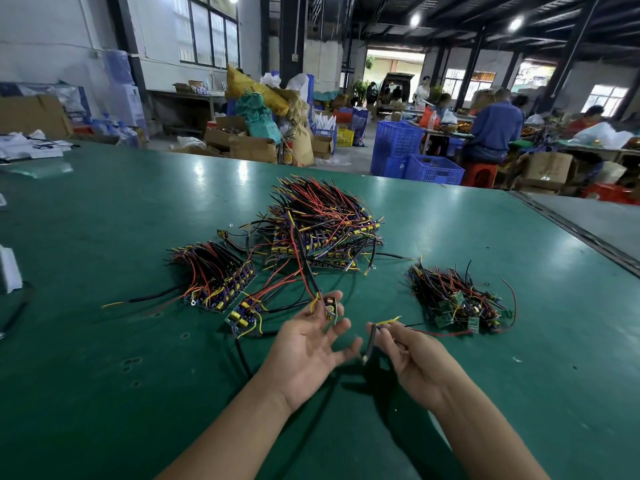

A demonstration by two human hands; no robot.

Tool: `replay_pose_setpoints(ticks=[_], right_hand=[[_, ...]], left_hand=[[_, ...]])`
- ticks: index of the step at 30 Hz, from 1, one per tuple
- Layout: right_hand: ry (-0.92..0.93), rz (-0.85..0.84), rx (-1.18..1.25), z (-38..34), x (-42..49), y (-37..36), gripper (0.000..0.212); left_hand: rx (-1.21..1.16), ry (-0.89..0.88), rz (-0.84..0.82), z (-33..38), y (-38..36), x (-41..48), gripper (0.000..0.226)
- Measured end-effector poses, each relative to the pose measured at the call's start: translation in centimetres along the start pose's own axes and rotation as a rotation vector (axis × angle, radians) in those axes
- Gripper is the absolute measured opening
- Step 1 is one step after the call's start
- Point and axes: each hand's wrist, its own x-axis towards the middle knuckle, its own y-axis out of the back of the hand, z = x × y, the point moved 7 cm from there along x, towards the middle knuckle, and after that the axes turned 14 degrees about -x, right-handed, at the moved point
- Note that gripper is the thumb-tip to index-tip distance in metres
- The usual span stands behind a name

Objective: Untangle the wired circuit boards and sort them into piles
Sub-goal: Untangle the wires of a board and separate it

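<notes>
My left hand [311,341] is palm up over the green table [104,375], and a small circuit board [330,307] rests against its fingertips with red and black wires trailing up toward the big tangled heap [322,223]. My right hand [412,358] pinches a short black wire [371,342] with a yellow end. A sorted pile of boards [214,277] lies to the left. Another pile with green boards [457,301] lies to the right. One loose board [244,315] sits just left of my left hand.
White papers and plastic [31,147] lie at the table's far left, and a white object [8,270] sits at the left edge. Beyond the table stand blue crates [408,150], cardboard boxes [249,147] and seated people [491,129] at other benches. A metal rail [571,226] borders the right side.
</notes>
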Motion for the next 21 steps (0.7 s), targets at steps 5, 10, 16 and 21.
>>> replay_pose_setpoints(ticks=[5,10,16,21], right_hand=[[0.032,-0.076,-0.066,0.3,-0.4,-1.0,0.016],[0.055,-0.248,-0.332,0.5,-1.1,-2.0,0.026],[0.436,-0.289,-0.915,-0.5,-2.0,-3.2,0.028],[0.639,-0.258,-1.348,-0.3,-2.5,-3.6,0.016]], left_hand=[[-0.101,0.042,-0.098,-0.6,-1.3,-0.5,0.028],[-0.143,0.021,-0.134,-0.2,-1.3,-0.5,0.019],[-0.147,0.009,-0.076,-0.5,-0.4,0.0,0.029],[-0.005,0.026,0.026,-0.3,-0.1,-0.4,0.025]])
